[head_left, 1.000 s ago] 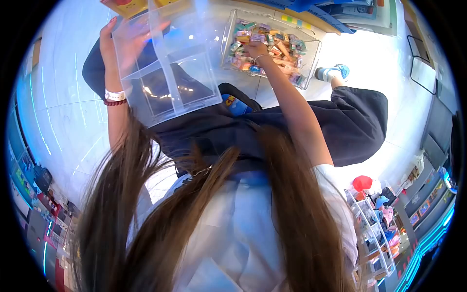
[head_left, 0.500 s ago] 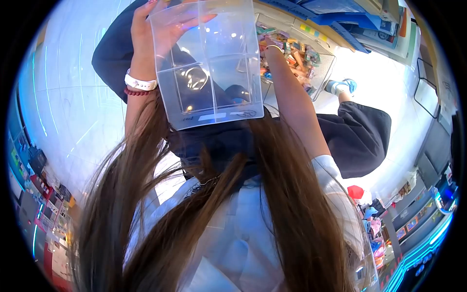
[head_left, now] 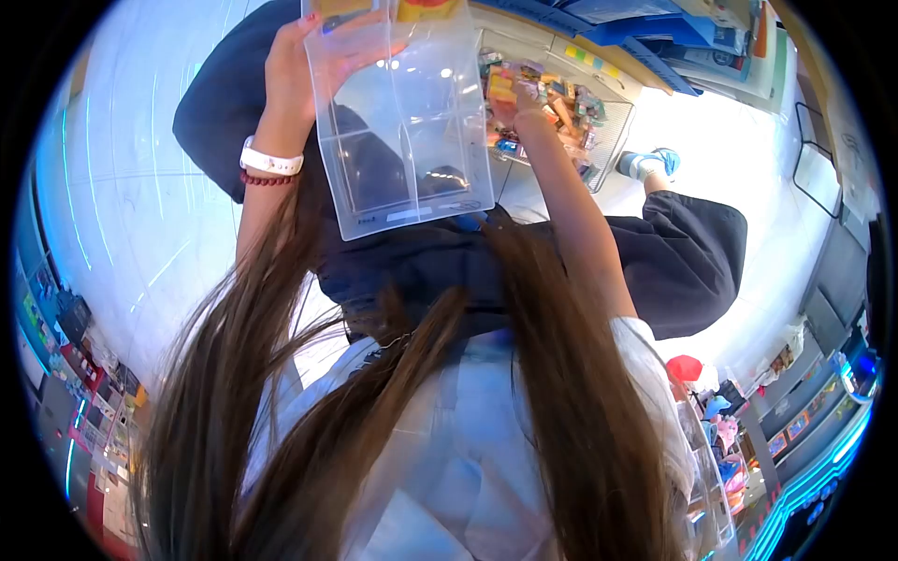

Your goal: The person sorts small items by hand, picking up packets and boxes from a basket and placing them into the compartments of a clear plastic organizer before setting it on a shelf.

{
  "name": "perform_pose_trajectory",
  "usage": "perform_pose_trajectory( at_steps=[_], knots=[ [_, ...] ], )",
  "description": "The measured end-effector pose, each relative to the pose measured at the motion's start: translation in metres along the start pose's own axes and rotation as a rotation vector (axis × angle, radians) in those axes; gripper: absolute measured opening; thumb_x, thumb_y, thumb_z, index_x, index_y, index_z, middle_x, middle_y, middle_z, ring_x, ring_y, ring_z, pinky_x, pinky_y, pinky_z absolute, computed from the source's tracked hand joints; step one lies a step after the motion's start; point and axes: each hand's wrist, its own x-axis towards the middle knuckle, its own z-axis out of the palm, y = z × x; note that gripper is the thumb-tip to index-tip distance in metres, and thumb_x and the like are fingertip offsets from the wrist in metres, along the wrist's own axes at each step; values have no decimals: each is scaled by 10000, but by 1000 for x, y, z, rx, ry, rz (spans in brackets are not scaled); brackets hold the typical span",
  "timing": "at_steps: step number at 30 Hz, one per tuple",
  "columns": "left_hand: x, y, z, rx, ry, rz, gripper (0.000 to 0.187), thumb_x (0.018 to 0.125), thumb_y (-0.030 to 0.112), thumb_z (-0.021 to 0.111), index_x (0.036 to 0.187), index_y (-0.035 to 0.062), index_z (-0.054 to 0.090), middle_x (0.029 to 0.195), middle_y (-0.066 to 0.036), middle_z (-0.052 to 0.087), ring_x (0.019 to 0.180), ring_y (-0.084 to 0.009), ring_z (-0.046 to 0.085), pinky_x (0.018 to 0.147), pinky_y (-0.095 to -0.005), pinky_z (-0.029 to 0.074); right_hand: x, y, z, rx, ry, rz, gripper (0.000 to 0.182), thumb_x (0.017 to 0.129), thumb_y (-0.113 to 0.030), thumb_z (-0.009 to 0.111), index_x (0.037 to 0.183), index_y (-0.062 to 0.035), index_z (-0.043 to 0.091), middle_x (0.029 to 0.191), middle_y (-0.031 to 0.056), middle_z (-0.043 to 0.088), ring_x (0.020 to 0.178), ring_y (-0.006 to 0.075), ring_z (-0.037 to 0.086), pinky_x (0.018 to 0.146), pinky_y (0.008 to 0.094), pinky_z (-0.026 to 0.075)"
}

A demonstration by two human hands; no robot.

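Observation:
My left hand (head_left: 309, 75) grips the left side of a clear plastic divided box (head_left: 407, 178), its fingers spread along the wall. The box is tilted over my lap, its near compartments without contents. At its far end, cut off by the frame, a yellow-and-red item (head_left: 426, 9) shows. To the right of the box stands a wire mesh basket (head_left: 613, 140) heaped with small colourful pieces (head_left: 575, 103), too small to name. My right hand (head_left: 528, 98) reaches down into this heap. Its fingers blend with the pieces, so what they hold cannot be made out.
Blue folders and papers (head_left: 655, 42) stand on a shelf beyond the basket. My shoe (head_left: 659, 164) rests on the shiny white floor (head_left: 122, 159) to the right of the basket. Long hair hangs in front of my shirt. Shelves with goods line the lower left and right.
The box has shifted slightly, and more of the yellow-and-red item at its far end shows. My right hand has moved from the basket's left side further over the heap.

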Motion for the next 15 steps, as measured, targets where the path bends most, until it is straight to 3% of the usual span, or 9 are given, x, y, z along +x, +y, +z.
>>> perform_pose_trajectory(
  at_steps=[3, 7, 9, 10, 12, 13, 15],
  knots=[
    [-1, -6, 0, 26, -87, -62, 700, 813, 400, 494, 1351, 38, 230, 1323, -253, 368, 1188, -421, 412, 1016, -522, 303, -103, -4, -3, -47, -88, 44, 402, 814, -135, 612, 1143, 31, 451, 1102, 175, 542, 955, 285, 573, 785, 348, 519],
    [-5, -13, 19, 104, -129, -126, 665, 834, 380, 459, 1346, 19, 234, 1334, -268, 351, 1121, -445, 470, 1004, -483, 331, -196, -30, -10, 15, -208, 198, 396, 821, -157, 608, 1165, -16, 473, 1086, 160, 565, 1007, 246, 554, 824, 324, 491],
    [-7, -18, 25, 80, -168, -197, 673, 840, 369, 453, 1351, 4, 212, 1328, -277, 353, 1102, -451, 483, 1002, -474, 335, -239, -41, -2, 31, -463, 92, 404, 816, -101, 602, 1182, -6, 461, 1134, 159, 541, 1077, 232, 508, 900, 331, 442],
    [-7, -23, 31, -65, -183, -211, 518, 856, 250, 441, 1302, 17, 321, 1264, -256, 440, 1057, -373, 533, 906, -481, 421, -259, -49, 3, 33, -466, 87, 404, 816, -101, 602, 1182, -6, 461, 1134, 159, 541, 1077, 232, 508, 900, 331, 442],
    [-7, -35, 40, -57, -174, -286, 584, 846, 305, 448, 1323, 9, 285, 1295, -268, 397, 1087, -415, 499, 956, -476, 374, -286, -64, 7, -225, -742, -230, 386, 813, -57, 599, 1168, 12, 463, 1138, 147, 547, 1103, 216, 491, 918, 333, 422],
    [-6, -39, 46, -48, -161, -358, 654, 835, 359, 454, 1344, 2, 248, 1327, -279, 355, 1117, -458, 465, 1007, -471, 327, -290, -73, 6, -299, -707, -360, 365, 792, -16, 622, 1131, 20, 493, 1125, 126, 558, 1074, 189, 511, 901, 319, 430],
    [-5, -51, 64, -95, -136, -379, 616, 830, 331, 463, 1332, 20, 287, 1329, -280, 350, 1126, -455, 456, 1008, -490, 321, -314, -95, 13, -587, -670, -665, 372, 756, 0, 665, 1098, 24, 522, 1084, 108, 585, 999, 163, 555, 865, 298, 450]
  ],
)
